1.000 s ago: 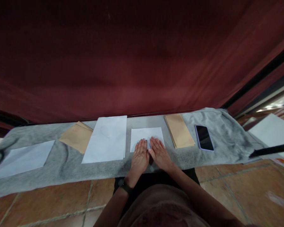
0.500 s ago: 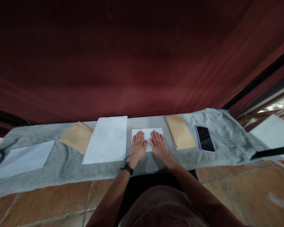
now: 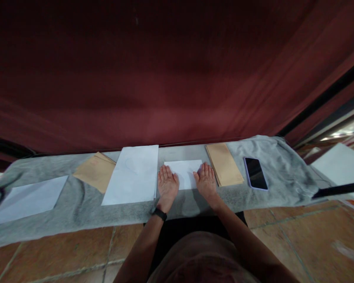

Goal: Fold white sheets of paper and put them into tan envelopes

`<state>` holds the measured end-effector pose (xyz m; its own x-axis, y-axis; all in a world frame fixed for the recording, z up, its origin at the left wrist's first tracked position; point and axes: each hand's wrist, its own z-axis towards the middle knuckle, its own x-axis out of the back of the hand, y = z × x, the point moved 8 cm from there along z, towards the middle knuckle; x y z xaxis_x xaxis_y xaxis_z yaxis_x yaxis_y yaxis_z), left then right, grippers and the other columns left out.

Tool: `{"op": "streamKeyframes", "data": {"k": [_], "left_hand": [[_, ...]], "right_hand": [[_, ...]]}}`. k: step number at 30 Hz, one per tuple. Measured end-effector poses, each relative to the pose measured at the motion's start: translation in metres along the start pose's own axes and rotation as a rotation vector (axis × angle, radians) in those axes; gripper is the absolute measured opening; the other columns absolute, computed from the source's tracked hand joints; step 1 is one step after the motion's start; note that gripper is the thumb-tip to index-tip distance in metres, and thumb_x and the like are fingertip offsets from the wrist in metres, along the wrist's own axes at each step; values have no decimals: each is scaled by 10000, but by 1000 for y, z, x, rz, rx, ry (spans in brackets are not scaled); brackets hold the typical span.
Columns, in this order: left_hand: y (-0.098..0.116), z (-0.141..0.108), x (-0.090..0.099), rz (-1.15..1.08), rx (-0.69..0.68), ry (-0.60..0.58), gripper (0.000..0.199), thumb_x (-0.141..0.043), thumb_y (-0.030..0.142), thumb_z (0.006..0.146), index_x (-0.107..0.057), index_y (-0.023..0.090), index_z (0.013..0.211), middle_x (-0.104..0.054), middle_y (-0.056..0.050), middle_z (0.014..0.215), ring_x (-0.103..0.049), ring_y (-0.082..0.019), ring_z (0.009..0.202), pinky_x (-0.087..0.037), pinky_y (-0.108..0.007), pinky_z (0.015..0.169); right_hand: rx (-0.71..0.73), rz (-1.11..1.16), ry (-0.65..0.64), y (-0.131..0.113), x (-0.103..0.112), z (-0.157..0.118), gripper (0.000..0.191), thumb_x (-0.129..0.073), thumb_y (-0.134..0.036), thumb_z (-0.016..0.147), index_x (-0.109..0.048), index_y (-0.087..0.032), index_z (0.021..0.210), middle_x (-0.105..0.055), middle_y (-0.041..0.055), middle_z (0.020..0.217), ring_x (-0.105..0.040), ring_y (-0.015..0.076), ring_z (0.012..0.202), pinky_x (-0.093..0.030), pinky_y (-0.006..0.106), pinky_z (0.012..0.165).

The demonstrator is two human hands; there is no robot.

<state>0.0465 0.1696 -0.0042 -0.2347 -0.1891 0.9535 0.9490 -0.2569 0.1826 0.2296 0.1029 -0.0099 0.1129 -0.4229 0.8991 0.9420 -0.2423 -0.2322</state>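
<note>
A small white sheet of paper, perhaps folded, lies flat on the grey cloth in front of me. My left hand rests at its left edge, palm down with fingers stretched out. At the right edge lies my right hand, flat too, its thumb over the paper. Neither hand grips anything. Just right of my right hand is a stack of brown envelopes. To the left of my left hand lies a stack of larger white paper.
More brown envelopes lie fanned on the left, partly under the large paper. Another white sheet is at the far left. A phone lies on the right. Behind the cloth rises a dark red fabric wall.
My hands have slid apart from the middle of the small paper to its left and right edges, uncovering its centre. Everything else lies as before.
</note>
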Motion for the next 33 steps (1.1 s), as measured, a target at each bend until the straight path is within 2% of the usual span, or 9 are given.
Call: {"op": "streamKeyframes", "data": {"k": [3,8,11,14,19,24,30,33], "left_hand": [[13,-1,1,-29,-87,-17,578,-318,256,1013,-384,-16,1520,-382,-226,1589,-296,-300,1520,-240,-484,1249],[45,2,-10,-64,-330,-158,555,-316,204,1006,-394,42,1531,-383,-172,1605,-282,-256,1529,-246,-447,1252],[50,9,-16,-45,-367,-208,560,-309,188,1001,-385,81,1545,-372,-149,1615,-282,-250,1529,-249,-457,1247],[44,17,-17,-42,-338,-211,554,-295,201,1009,-395,112,1547,-378,-126,1616,-286,-243,1528,-227,-467,1253],[32,27,-18,-37,-247,-210,560,-291,228,1015,-390,72,1543,-364,-147,1615,-291,-253,1526,-195,-484,1260],[19,30,-14,-44,-148,-142,561,-310,255,1015,-411,52,1528,-389,-168,1598,-303,-273,1520,-199,-489,1254],[1,26,2,-95,-23,-30,555,-359,232,987,-468,-44,1455,-439,-264,1542,-403,-325,1463,-313,-465,1206],[-7,21,15,-127,45,-11,563,-410,232,962,-467,-34,1455,-508,-272,1484,-483,-329,1400,-391,-434,1151]], "right_hand": [[58,39,-64,-11,-1,4,624,-270,-413,1080,-411,13,1513,-399,254,1568,-376,343,1473,-292,517,1196],[253,148,-229,-48,-13,15,527,-262,-343,1080,-488,-112,1496,-442,125,1576,-402,259,1466,-282,456,1220],[270,143,-245,-56,-19,22,515,-274,-351,1078,-498,-139,1492,-459,104,1568,-413,261,1458,-277,471,1219],[248,112,-224,-54,-23,28,511,-294,-365,1078,-508,-142,1485,-451,103,1571,-410,280,1458,-271,486,1215],[209,78,-175,-45,-26,34,522,-320,-389,1077,-483,-135,1502,-432,117,1578,-416,297,1454,-286,499,1202],[159,56,-105,-32,-24,33,554,-318,-398,1075,-471,-79,1501,-443,158,1563,-440,317,1436,-296,509,1196],[121,24,-34,-16,-18,25,622,-303,-427,1072,-432,-1,1506,-425,234,1552,-444,339,1430,-315,512,1184],[126,17,-18,-12,-16,20,626,-299,-421,1072,-420,8,1511,-421,244,1550,-424,343,1444,-319,518,1182]]}}
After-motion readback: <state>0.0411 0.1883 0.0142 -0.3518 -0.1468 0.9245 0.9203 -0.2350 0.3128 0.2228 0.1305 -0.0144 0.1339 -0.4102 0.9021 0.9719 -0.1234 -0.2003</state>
